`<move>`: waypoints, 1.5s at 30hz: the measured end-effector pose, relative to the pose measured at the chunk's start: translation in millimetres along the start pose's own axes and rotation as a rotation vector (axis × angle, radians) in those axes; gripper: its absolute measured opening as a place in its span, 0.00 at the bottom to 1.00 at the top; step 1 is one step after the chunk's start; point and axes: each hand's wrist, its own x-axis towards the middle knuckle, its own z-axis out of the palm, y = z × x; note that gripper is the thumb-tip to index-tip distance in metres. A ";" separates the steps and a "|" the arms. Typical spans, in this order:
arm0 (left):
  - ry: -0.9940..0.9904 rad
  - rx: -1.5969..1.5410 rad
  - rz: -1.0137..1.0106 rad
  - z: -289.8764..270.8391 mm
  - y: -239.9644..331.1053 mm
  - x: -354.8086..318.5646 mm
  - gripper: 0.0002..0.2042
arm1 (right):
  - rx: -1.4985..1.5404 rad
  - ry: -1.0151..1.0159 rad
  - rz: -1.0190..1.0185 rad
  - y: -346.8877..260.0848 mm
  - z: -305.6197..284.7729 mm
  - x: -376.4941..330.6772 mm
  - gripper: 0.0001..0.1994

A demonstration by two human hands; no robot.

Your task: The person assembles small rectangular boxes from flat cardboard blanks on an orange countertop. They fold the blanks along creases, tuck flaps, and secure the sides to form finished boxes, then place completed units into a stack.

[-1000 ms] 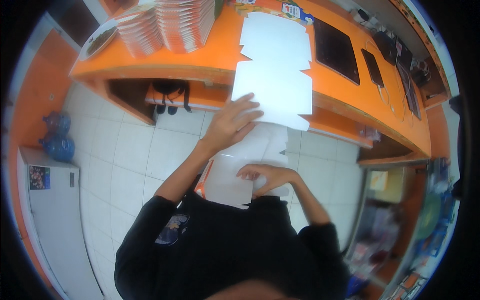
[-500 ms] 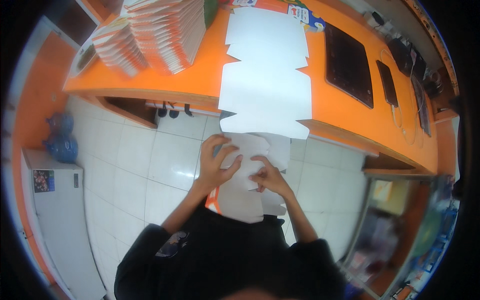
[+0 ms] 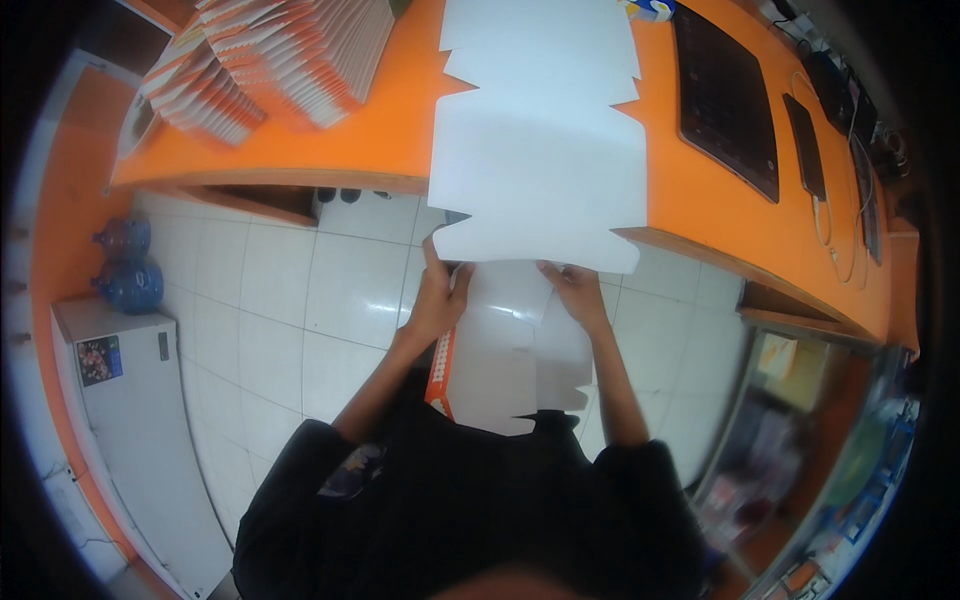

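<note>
A flat white cardboard box blank [image 3: 540, 150] with notched flaps lies on the orange table, its near end hanging over the front edge. Below it, more cardboard box blanks [image 3: 490, 370] rest on my lap, grey-white on top with an orange printed edge at left. My left hand [image 3: 437, 305] grips cardboard at the left, its thumb up by the overhanging edge. On the other side my right hand [image 3: 578, 293] pinches likewise, thumb pointing inward. The overhanging flap hides most fingertips, so which layer they hold is unclear.
A fanned stack of orange-and-white folded cartons [image 3: 290, 60] stands on the table's left. To the right lie a dark laptop-like slab [image 3: 725, 105] and a phone [image 3: 805, 150] on a cable. A white cabinet [image 3: 125, 400] bearing blue water bottles [image 3: 130, 285] stands at left.
Both hands have moved away from me to the near edge of the white blank, and spread apart. The lap cardboard now lies flatter and more exposed. The view has shifted slightly.
</note>
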 end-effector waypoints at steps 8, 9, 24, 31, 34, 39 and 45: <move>-0.199 0.232 0.029 10.7 -0.5 7.1 0.14 | -0.280 0.373 -0.527 -10.6 25.1 6.1 0.10; -0.257 0.299 -0.077 14.0 0.9 7.7 0.14 | -0.161 0.307 -0.498 -16.1 30.1 -1.0 0.09; -0.026 0.004 -0.127 17.3 7.2 -2.0 0.09 | 0.453 0.062 -0.053 -21.2 51.1 -12.2 0.10; -0.060 -0.035 -0.098 23.1 14.1 -16.9 0.08 | 0.519 0.034 0.162 1.8 32.4 -12.3 0.10; -0.066 -0.009 -0.128 26.5 14.9 -20.7 0.09 | 0.518 -0.044 0.104 6.2 29.4 -15.1 0.13; -0.099 -0.009 -0.226 41.6 17.0 -20.6 0.10 | 0.355 -0.054 0.168 12.6 14.5 -10.0 0.14; -0.163 -0.007 -0.147 74.9 12.0 -22.0 0.11 | 0.302 -0.027 0.250 24.7 -13.7 -13.0 0.14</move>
